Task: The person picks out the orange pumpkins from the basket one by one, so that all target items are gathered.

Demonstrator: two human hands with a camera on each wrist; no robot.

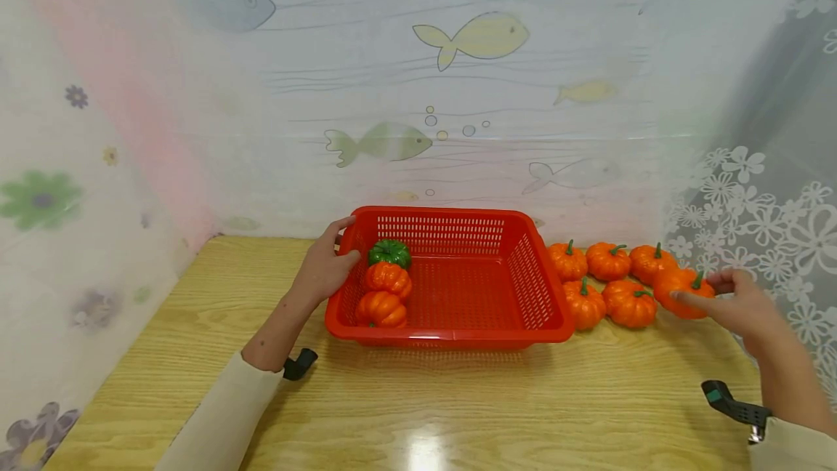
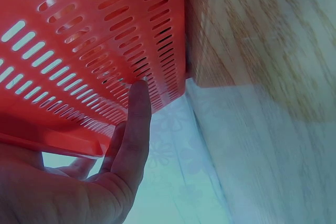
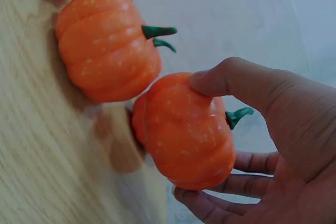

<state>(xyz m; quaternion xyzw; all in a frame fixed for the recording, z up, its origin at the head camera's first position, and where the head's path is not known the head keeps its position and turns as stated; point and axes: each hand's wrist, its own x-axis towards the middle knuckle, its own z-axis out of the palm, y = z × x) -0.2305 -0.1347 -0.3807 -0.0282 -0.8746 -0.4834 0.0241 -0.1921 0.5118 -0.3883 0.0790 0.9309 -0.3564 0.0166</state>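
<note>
A pumpkin point(image 3: 188, 132) is held between the right hand's point(image 1: 747, 305) thumb and fingers, at the right end of five others point(image 1: 629, 305). Left of these stands a basket point(image 1: 451, 335), its left rim gripped by the left hand point(image 1: 325, 265); inside are one green and two orange pumpkins point(image 1: 389, 280).

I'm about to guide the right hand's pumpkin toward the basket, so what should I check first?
1. Right hand grips the held pumpkin: ok, thumb and fingers are around it.
2. Left hand is on the red basket: ok, at its left side.
3. Basket sits upright: ok.
4. Basket has room: ok, its right part is bare.
5. Low, straight path is clear: not ok, other pumpkins stand between.
6. Held pumpkin is fully off the table: cannot tell.
</note>
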